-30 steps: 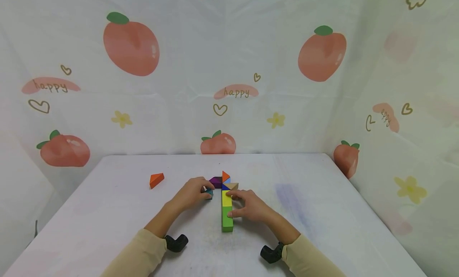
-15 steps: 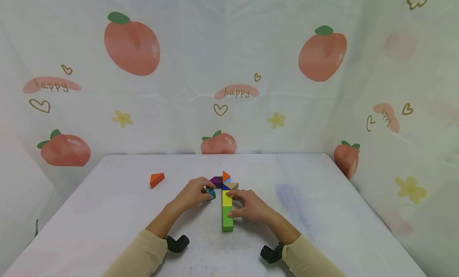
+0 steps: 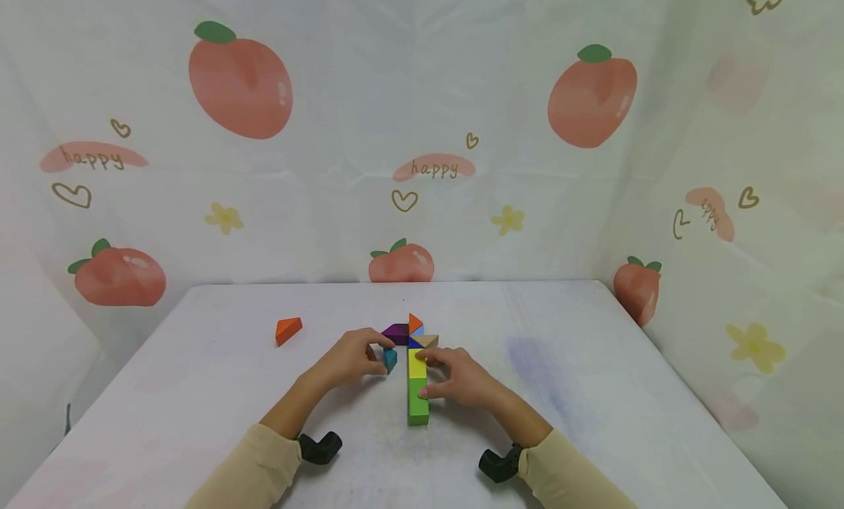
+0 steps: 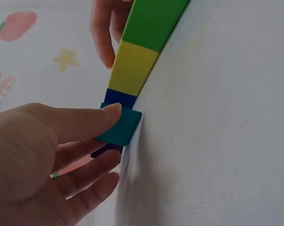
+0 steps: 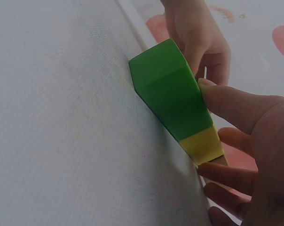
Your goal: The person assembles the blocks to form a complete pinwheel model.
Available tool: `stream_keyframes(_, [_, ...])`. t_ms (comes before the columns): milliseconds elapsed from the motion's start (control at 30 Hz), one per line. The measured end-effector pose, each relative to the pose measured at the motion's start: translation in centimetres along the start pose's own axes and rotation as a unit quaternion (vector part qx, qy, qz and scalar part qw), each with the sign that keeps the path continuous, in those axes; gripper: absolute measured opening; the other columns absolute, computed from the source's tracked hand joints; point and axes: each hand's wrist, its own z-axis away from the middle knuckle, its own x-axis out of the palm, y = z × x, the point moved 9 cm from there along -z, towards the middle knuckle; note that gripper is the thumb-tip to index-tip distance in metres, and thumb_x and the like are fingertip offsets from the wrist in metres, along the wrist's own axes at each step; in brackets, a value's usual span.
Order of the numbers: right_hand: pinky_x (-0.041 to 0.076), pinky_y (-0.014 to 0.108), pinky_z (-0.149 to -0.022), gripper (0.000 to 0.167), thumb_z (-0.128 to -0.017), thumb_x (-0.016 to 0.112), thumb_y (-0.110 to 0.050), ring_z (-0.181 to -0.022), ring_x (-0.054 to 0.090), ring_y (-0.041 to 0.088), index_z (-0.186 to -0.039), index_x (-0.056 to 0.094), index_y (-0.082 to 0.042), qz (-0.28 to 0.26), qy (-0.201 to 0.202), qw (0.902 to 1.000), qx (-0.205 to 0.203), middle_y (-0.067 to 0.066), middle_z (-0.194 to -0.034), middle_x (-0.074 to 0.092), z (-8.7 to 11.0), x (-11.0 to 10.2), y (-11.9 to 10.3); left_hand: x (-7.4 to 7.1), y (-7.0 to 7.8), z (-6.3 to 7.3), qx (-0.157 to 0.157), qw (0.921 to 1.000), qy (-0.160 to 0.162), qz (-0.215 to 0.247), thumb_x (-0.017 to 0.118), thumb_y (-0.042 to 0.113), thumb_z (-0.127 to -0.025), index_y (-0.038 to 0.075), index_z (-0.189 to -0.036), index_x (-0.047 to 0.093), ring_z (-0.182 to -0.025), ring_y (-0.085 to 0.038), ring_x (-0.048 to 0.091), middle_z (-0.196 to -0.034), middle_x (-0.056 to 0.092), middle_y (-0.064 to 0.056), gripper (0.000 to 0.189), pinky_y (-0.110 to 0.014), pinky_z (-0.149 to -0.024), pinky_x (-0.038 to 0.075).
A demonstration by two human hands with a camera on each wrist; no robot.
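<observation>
My left hand [image 3: 352, 357] pinches a teal block [image 4: 123, 127], its thumb on the block's near face in the left wrist view. In the head view this teal block is left of the row, apart from the yellow block [image 3: 416, 368]. My right hand [image 3: 461, 379] rests its thumb on the green block [image 3: 418, 408] and its index finger on the yellow one, which adjoin end to end. Beyond them lie a dark blue triangle [image 3: 415, 343], a tan triangle [image 3: 425, 340], a purple block [image 3: 397, 334], a small light blue piece [image 3: 417, 332] and an orange triangle [image 3: 415, 323].
A loose orange-red triangular block [image 3: 288, 331] lies on the white table [image 3: 231, 392] at the back left. A printed cloth [image 3: 330, 223] hangs behind the table. Black wrist devices sit at both sleeve cuffs.
The teal block has been turned and shifted slightly right and nearer to me in my left fingers, coming more into sight. My right hand and the row look unmoved.
</observation>
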Motion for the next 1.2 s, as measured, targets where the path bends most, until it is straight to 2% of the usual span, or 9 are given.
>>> stream_keyframes(133, [0.031, 0.057, -0.105, 0.064, -0.082, 0.078, -0.039, -0.125, 0.043, 0.031, -0.137, 0.055, -0.018, 0.003, 0.0, 1.0, 0.0, 0.005, -0.13, 0.058, -0.04, -0.09, -0.01, -0.08, 0.09, 0.04, 0.009, 0.9994, 0.004, -0.033, 0.083, 0.015, -0.078, 0.017, -0.113, 0.071, -0.08, -0.016, 0.053, -0.098, 0.062, 0.006, 0.037, -0.03, -0.069, 0.049])
stream_keyframes(433, [0.032, 0.056, -0.106, 0.063, -0.082, 0.078, -0.038, -0.124, 0.045, 0.03, -0.137, 0.055, -0.017, 0.001, -0.002, 1.0, -0.006, 0.006, -0.129, 0.058, -0.09, 0.08, -0.04, 0.36, -0.42, -0.06, -0.017, 0.9975, 0.024, -0.065, 0.078, 0.017, -0.084, 0.017, -0.108, 0.073, -0.08, -0.015, 0.053, -0.085, 0.06, 0.008, 0.024, -0.032, -0.075, 0.051])
stream_keyframes(600, [0.031, 0.057, -0.106, 0.063, -0.082, 0.078, -0.037, -0.124, 0.044, 0.03, -0.137, 0.055, -0.016, -0.004, -0.002, 1.0, -0.006, 0.006, -0.129, 0.058, -0.03, 0.03, -0.13, 0.41, -0.42, -0.1, -0.026, 0.9954, 0.038, -0.084, 0.077, 0.018, -0.084, 0.015, -0.104, 0.073, -0.076, -0.015, 0.053, -0.079, 0.059, 0.007, 0.021, -0.032, -0.073, 0.049])
stream_keyframes(833, [0.032, 0.057, -0.105, 0.062, -0.082, 0.078, -0.038, -0.123, 0.044, 0.031, -0.136, 0.055, -0.017, 0.0, 0.0, 1.0, -0.004, 0.006, -0.127, 0.06, 0.11, 0.03, -0.15, 0.27, -0.29, -0.1, -0.048, 0.9898, 0.075, -0.111, 0.077, 0.019, -0.084, 0.011, -0.104, 0.073, -0.072, -0.014, 0.052, -0.077, 0.06, 0.005, 0.022, -0.031, -0.065, 0.048])
stream_keyframes(967, [0.032, 0.057, -0.105, 0.062, -0.083, 0.078, -0.036, -0.123, 0.045, 0.031, -0.136, 0.056, -0.015, 0.0, 0.002, 0.9999, -0.012, 0.006, -0.127, 0.06, 0.12, 0.0, -0.34, 0.22, -0.42, -0.12, -0.068, 0.9868, 0.092, -0.115, 0.078, 0.023, -0.083, 0.011, -0.102, 0.073, -0.07, -0.013, 0.054, -0.077, 0.062, 0.005, 0.023, -0.031, -0.063, 0.048])
stream_keyframes(1200, [0.031, 0.057, -0.106, 0.063, -0.082, 0.078, -0.036, -0.124, 0.045, 0.031, -0.136, 0.055, -0.015, 0.001, 0.001, 1.0, -0.009, 0.006, -0.127, 0.06, 0.1, -0.04, -0.29, 0.08, -0.31, -0.27, -0.084, 0.9816, 0.109, -0.132, 0.078, 0.032, -0.081, 0.013, -0.093, 0.074, -0.068, -0.014, 0.056, -0.076, 0.064, 0.005, 0.023, -0.032, -0.061, 0.049])
